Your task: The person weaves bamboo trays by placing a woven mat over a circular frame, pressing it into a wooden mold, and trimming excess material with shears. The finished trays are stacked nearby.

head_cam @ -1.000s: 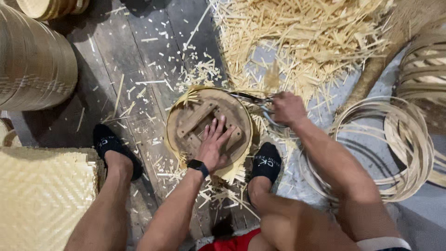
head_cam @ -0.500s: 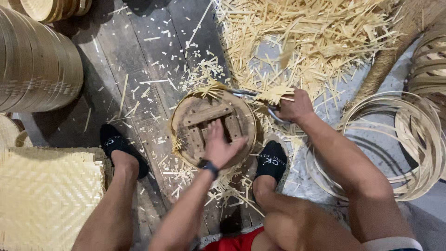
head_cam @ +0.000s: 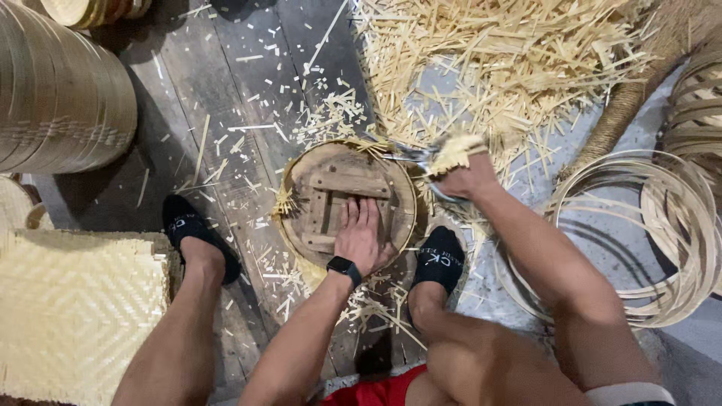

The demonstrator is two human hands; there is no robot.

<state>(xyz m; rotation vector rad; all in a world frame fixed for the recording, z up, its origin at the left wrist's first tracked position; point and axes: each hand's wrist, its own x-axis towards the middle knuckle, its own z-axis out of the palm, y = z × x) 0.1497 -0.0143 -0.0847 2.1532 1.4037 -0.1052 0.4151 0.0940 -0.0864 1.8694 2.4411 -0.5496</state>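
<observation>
A dark plank floor (head_cam: pixel 188 90) fills the view, strewn with pale bamboo trimmings (head_cam: pixel 496 68) that heap thickest at the top right. At the left edge lies a stack of round bamboo steamer walls (head_cam: pixel 53 90) on its side, and below it a flat woven bamboo mat (head_cam: pixel 75 316). On the right, loose coils of bamboo strip (head_cam: pixel 639 233) rest on a grey patch of floor.

The person sits with bare legs spread, one black-socked foot (head_cam: pixel 192 233) to the left of the work and the other black-socked foot (head_cam: pixel 440 259) just beside its right rim. Between the feet sits a round bamboo steamer base (head_cam: pixel 346 199), its rim a thin hoop and its inside crossed by wooden slats, with frayed woven ends sticking out at the left and top edge.

The left hand (head_cam: pixel 361 237) lies flat and spread on the slats, pressing the base down, grasping nothing; a black smartwatch (head_cam: pixel 344 267) sits on its wrist. The right hand (head_cam: pixel 466 177) is clenched around the handles of metal scissors (head_cam: pixel 410 156), whose blades point left to the top rim of the base. A tuft of cut bamboo ends (head_cam: pixel 455 149) rests against the top of that hand.
</observation>
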